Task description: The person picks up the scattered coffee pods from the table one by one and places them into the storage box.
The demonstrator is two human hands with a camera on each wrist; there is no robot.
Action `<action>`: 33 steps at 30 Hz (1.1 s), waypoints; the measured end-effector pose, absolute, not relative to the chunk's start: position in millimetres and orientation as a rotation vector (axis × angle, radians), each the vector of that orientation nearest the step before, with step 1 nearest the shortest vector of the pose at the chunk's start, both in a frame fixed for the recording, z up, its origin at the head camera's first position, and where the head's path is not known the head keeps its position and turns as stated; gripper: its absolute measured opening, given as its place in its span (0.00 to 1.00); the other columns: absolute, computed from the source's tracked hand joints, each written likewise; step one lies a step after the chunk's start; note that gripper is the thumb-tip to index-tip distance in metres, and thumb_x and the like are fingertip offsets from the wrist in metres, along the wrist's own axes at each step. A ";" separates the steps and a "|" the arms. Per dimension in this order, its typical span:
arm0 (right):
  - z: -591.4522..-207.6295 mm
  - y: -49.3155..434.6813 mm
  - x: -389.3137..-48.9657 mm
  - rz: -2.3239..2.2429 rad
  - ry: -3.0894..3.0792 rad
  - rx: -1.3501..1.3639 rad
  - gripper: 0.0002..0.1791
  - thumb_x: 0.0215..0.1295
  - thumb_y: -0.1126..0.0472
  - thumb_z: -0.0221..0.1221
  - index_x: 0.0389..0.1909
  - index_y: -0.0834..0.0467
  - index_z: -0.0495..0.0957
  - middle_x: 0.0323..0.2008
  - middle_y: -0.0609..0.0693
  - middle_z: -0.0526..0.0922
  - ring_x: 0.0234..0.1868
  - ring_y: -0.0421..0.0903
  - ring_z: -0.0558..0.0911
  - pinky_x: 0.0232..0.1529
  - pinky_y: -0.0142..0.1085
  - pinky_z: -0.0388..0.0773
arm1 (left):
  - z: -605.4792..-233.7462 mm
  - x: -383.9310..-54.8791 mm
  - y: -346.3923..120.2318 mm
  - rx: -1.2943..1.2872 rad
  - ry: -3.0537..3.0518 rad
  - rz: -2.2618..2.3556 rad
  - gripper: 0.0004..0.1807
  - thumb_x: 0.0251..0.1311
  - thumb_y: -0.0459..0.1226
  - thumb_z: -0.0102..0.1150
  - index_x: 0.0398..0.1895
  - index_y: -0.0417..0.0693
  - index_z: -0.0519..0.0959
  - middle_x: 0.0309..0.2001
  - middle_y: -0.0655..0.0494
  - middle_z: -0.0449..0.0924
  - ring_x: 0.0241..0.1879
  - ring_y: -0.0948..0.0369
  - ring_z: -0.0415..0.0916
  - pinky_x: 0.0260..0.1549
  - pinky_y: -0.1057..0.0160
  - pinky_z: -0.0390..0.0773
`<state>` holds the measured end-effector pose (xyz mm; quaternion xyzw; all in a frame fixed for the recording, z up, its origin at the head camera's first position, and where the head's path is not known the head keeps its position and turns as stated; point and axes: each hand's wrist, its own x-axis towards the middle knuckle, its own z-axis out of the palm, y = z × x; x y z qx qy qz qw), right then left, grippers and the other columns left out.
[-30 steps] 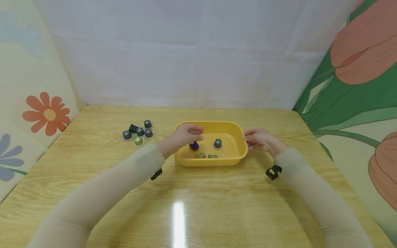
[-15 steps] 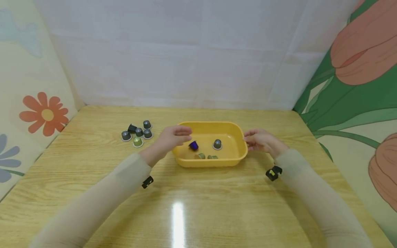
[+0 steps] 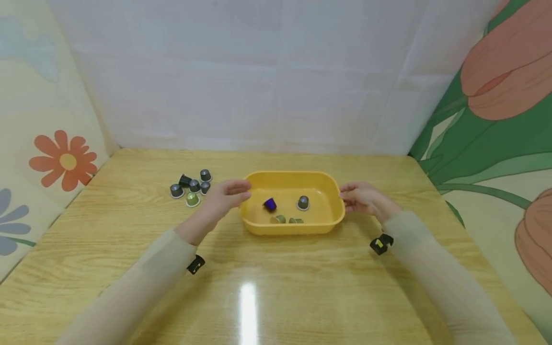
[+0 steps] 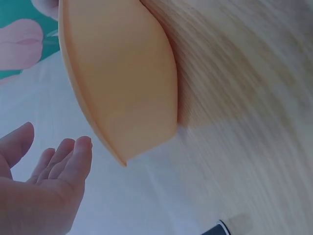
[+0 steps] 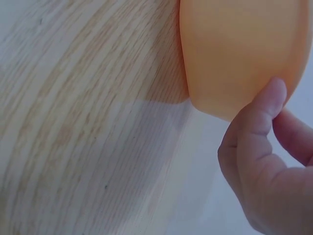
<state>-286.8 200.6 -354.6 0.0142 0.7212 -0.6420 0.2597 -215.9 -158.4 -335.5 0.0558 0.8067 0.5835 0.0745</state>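
A yellow plastic bin (image 3: pixel 293 229) stands mid-table with several coffee capsules in it. Among them are a purple capsule (image 3: pixel 270 204) lying tipped, a grey capsule (image 3: pixel 303 202) upright and two greenish ones low by the front wall. At the bin's right end, my right hand (image 3: pixel 365 198) pinches the rim, with fingertips over the outer wall in the right wrist view. My left hand (image 3: pixel 220 203) holds nothing; thumb and fingers are spread apart beside the bin's left end. The left wrist view shows a gap between its fingertips (image 4: pixel 84 143) and the bin.
Left of the bin, several more coffee capsules sit in a cluster: dark ones such as a black capsule (image 3: pixel 176 190), and a light green capsule (image 3: pixel 192 199). A white cloth backdrop (image 3: pixel 258 96) rises behind the wooden table (image 3: pixel 302 287); floral panels flank it.
My left hand has drawn back leftward from over the bin to beside its left end, uncovering the purple capsule fully. The right hand stays at the right rim.
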 end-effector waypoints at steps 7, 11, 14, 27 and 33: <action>-355.3 201.2 -288.4 -1.737 1.947 0.026 0.17 0.73 0.72 0.47 0.58 0.75 0.61 0.27 0.48 0.79 0.26 0.38 0.79 0.30 0.31 0.80 | -337.7 -204.4 -176.3 0.139 2.452 1.770 0.27 0.69 0.35 0.55 0.68 0.33 0.64 0.66 0.38 0.67 0.64 0.45 0.67 0.61 0.50 0.70; -355.4 200.8 -288.1 -1.737 1.946 0.030 0.18 0.73 0.72 0.47 0.59 0.76 0.60 0.26 0.48 0.79 0.25 0.38 0.79 0.29 0.31 0.80 | -338.6 -198.5 -187.0 0.125 2.499 1.741 0.27 0.70 0.35 0.54 0.68 0.33 0.64 0.66 0.37 0.66 0.65 0.45 0.65 0.62 0.49 0.67; -354.9 200.9 -287.6 -1.736 1.947 0.029 0.17 0.73 0.72 0.46 0.59 0.75 0.60 0.26 0.47 0.79 0.25 0.38 0.79 0.29 0.30 0.80 | -339.4 -195.8 -193.9 0.124 2.528 1.715 0.27 0.70 0.35 0.54 0.68 0.32 0.63 0.67 0.36 0.65 0.66 0.44 0.63 0.64 0.48 0.65; -352.9 202.9 -287.6 -1.721 1.942 0.013 0.18 0.73 0.71 0.46 0.59 0.75 0.60 0.27 0.48 0.79 0.26 0.39 0.79 0.30 0.30 0.80 | -338.5 -184.9 -215.2 -0.011 2.615 1.641 0.29 0.71 0.38 0.54 0.70 0.34 0.62 0.69 0.36 0.61 0.69 0.43 0.58 0.65 0.44 0.62; -352.5 202.6 -287.6 -1.714 1.941 0.022 0.18 0.73 0.71 0.46 0.60 0.75 0.59 0.27 0.48 0.79 0.27 0.39 0.79 0.30 0.31 0.80 | -342.3 -185.4 -220.4 -0.049 2.636 1.599 0.31 0.70 0.38 0.54 0.70 0.32 0.59 0.71 0.34 0.57 0.71 0.41 0.53 0.66 0.43 0.60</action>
